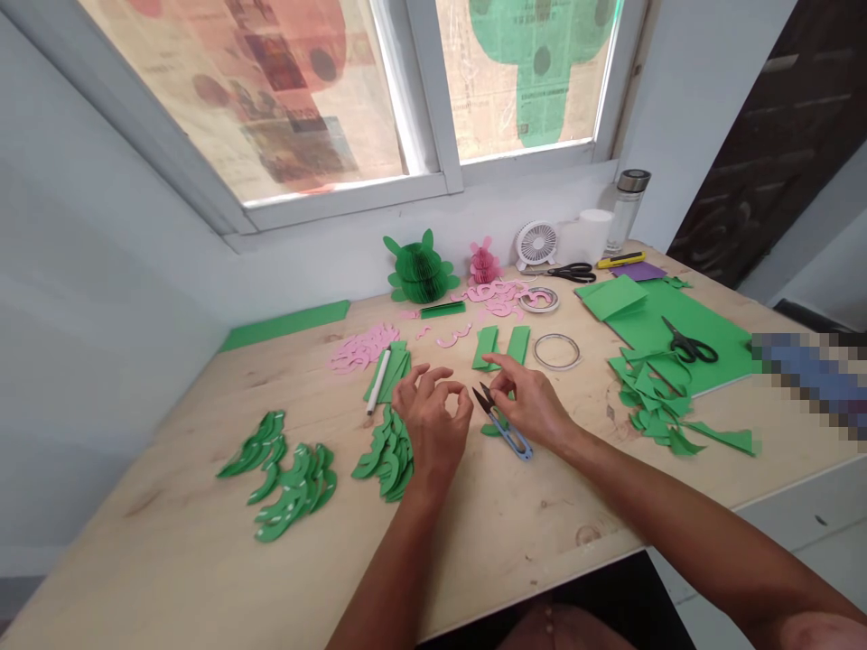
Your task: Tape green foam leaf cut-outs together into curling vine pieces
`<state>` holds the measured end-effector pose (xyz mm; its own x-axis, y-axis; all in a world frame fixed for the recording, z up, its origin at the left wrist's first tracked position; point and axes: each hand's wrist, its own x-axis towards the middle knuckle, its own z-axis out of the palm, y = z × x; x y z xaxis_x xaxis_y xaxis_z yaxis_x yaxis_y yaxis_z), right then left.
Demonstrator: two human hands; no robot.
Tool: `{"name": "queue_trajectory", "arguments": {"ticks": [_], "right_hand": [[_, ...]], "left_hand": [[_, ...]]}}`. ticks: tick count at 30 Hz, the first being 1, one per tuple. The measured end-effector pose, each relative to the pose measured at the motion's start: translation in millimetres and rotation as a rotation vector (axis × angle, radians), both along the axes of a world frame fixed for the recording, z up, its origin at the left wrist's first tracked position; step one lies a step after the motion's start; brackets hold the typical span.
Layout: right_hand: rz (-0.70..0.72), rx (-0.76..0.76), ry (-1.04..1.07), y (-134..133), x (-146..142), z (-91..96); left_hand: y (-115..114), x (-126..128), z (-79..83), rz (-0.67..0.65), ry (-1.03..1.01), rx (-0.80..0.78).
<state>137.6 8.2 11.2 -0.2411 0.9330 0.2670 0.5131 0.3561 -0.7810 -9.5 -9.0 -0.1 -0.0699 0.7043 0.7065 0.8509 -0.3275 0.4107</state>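
My left hand (pixel 433 420) hovers over the table, thumb and index finger curled together in a pinch; anything between the tips is too small to see. Facing it, my right hand (pixel 535 406) has its thumb drawn in against curled fingers and its index finger stretched out; what it pinches, if anything, cannot be made out. Blue-handled thread snips (pixel 516 442) lie just under my right hand, with small green paper pieces beside them. Past the fingertips are two folded green paper strips (pixel 518 345). A pile of curved green paper pieces (pixel 387 460) is partly hidden by my left hand.
Marked green cutouts (pixel 298 492) lie at left, and a white pen (pixel 379 381) on green strips. Pink cutouts (pixel 366 348), tape rolls (pixel 556 352) and paper figures (pixel 424 271) sit farther back. Black scissors (pixel 691 345), green sheets (pixel 724 348) and scraps (pixel 654 406) occupy the right.
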Motion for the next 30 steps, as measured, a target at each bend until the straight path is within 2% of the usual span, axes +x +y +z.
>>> {"name": "queue_trajectory", "arguments": {"ticks": [6, 12, 30], "right_hand": [[-0.004, -0.034, 0.026, 1.8, 1.7, 0.1], [0.013, -0.027, 0.013, 1.4, 0.8, -1.5], [0.012, 0.02, -0.058, -2.4, -2.2, 0.2]], "left_hand": [[0.0, -2.9, 0.5, -0.087, -0.175, -0.113], [-1.8, 1.8, 0.7, -0.123, -0.135, -0.153], [-2.4, 6.1, -3.4, -0.086, -0.065, -0.139]]}}
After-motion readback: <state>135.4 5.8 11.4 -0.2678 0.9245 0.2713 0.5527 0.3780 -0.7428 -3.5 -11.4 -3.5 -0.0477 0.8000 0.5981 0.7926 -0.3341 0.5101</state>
